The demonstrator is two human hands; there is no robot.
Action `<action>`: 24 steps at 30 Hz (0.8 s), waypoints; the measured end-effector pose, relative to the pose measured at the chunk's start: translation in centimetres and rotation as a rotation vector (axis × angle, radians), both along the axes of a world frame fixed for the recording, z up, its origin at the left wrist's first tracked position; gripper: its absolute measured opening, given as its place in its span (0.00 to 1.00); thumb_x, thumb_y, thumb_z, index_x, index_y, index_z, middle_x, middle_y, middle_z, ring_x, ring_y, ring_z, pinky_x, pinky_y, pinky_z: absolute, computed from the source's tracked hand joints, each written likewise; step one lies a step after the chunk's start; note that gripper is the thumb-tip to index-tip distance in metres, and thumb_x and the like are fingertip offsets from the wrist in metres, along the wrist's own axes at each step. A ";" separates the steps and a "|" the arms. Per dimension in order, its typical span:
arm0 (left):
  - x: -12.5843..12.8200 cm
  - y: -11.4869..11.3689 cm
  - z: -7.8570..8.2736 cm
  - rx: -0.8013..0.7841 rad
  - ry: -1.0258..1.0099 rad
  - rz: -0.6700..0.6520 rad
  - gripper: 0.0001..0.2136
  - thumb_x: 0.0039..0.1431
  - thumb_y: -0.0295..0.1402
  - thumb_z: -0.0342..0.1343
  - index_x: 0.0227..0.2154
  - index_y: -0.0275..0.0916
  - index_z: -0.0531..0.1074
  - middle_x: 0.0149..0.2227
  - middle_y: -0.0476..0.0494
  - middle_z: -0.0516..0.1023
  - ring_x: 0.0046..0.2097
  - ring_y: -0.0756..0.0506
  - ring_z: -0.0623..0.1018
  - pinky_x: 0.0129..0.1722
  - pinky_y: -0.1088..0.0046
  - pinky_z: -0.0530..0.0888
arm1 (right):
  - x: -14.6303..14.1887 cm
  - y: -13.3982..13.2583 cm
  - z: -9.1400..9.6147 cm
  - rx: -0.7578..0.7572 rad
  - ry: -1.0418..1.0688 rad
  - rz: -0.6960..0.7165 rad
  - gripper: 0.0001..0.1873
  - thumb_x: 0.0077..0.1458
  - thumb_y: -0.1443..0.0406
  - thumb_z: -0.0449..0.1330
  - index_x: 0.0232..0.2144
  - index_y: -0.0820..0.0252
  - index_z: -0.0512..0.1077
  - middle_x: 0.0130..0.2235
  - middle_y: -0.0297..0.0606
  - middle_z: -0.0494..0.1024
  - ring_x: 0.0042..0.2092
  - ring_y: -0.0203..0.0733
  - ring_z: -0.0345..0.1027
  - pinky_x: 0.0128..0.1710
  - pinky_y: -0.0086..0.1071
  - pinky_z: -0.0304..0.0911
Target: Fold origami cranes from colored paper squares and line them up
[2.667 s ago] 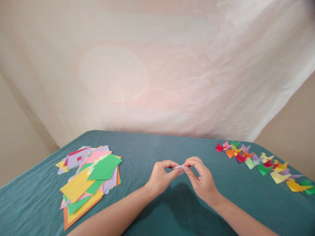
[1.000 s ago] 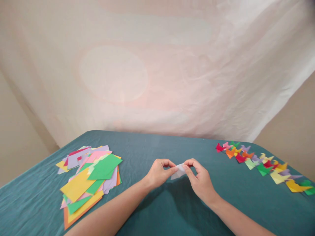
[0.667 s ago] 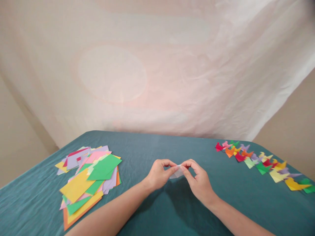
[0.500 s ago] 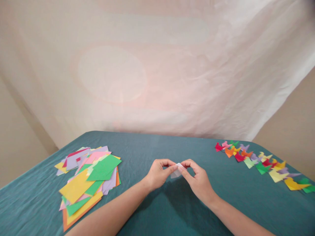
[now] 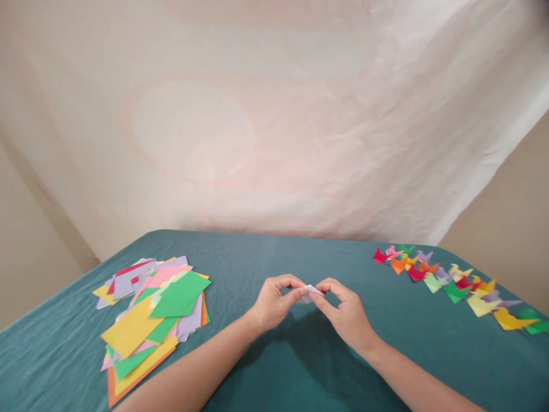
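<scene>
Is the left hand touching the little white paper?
Touching. The head view shows the left hand pinching the white paper between thumb and finger.

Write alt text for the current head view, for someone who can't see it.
A small pale paper is pinched by the left hand and right hand above a teal cloth. Loose coloured sheets lie heaped at left; folded paper birds sit in slanting rows at right. A pale drape hangs behind.

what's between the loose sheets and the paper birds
In the head view, the left hand and right hand, holding a small whitish paper, are between the loose sheets and paper birds, with teal cloth around.
</scene>
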State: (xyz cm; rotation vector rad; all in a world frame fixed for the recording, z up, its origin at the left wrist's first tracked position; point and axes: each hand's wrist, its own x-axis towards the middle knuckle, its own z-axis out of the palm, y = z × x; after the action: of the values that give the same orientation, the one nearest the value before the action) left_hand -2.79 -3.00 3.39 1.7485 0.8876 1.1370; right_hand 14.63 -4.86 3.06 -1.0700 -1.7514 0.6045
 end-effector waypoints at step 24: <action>-0.6 0.7 0.2 0.052 0.090 0.048 0.11 0.56 0.38 0.53 0.28 0.35 0.75 0.31 0.43 0.77 0.35 0.48 0.74 0.40 0.73 0.68 | 0.7 1.6 -1.1 0.116 -0.080 -0.013 0.10 0.54 0.60 0.58 0.25 0.57 0.74 0.26 0.35 0.74 0.31 0.40 0.67 0.37 0.34 0.60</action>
State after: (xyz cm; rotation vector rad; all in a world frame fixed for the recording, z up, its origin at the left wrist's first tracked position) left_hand -3.37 -2.34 3.60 1.8414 0.9663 1.1284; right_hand 15.33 -3.27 1.96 -1.0362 -1.8241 0.4518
